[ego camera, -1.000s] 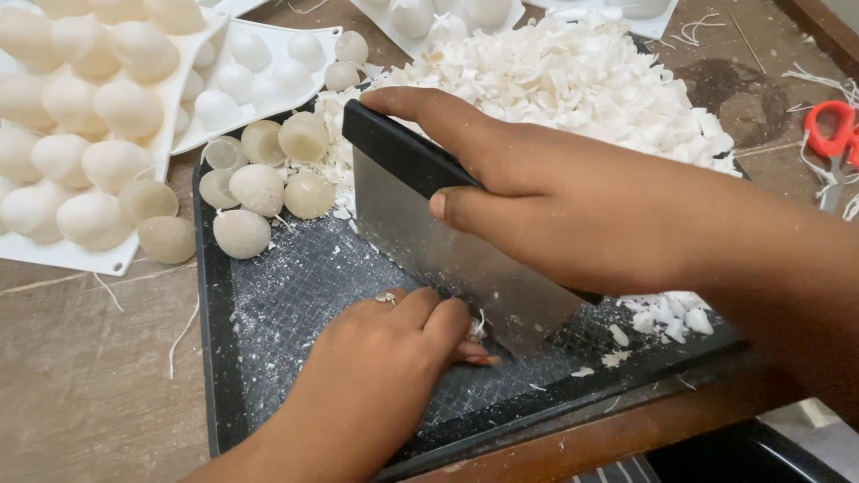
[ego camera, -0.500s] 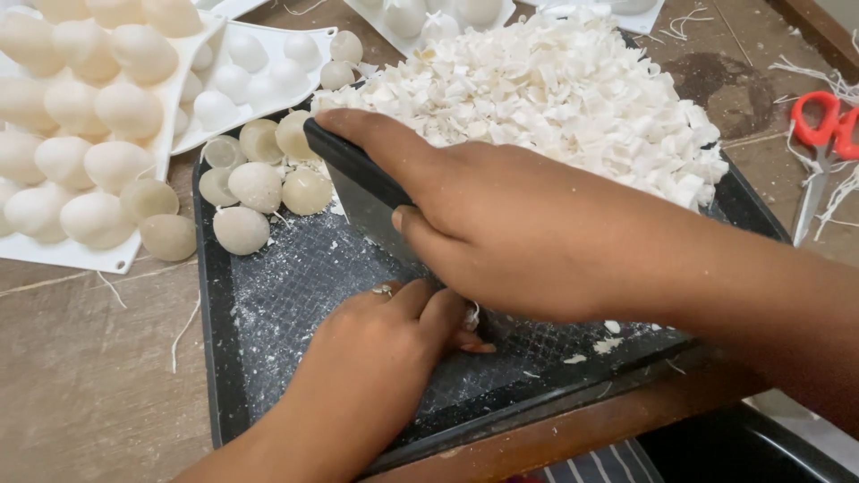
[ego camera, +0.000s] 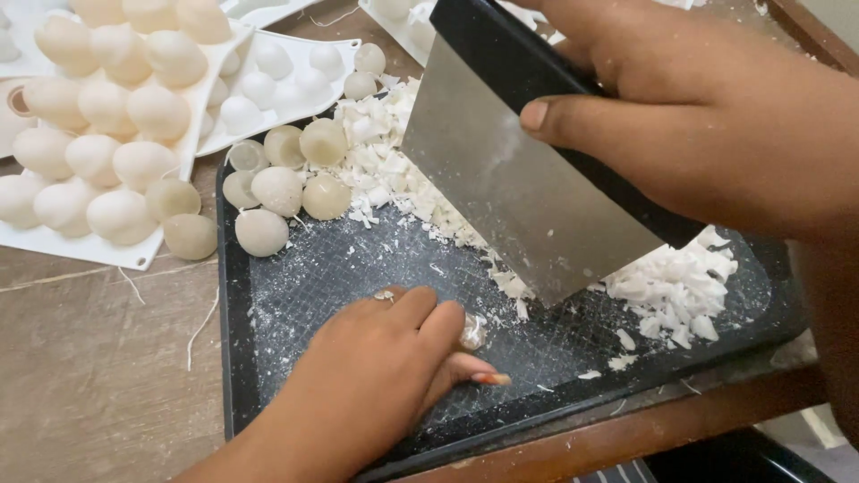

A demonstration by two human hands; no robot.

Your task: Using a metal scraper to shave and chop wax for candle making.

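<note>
The right hand [ego camera: 707, 134] grips a steel scraper [ego camera: 519, 179] tilted above white flakes [ego camera: 671, 286] on the black tray [ego camera: 234, 358], while the left hand's [ego camera: 376, 376] fingers pinch a small pale lump [ego camera: 472, 331] on the tray.

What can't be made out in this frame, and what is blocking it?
Head view only:
- Right hand: wrist and arm cut off by the top and right edges.
- Scraper: handle mostly covered by that hand; upper end cut off by the top edge.
- Small pale piece: largely hidden under the left hand, shape unclear.
- White shavings: much of the pile hidden behind the blade.
- Black tray: far rim hidden by the shavings and scraper.
</note>
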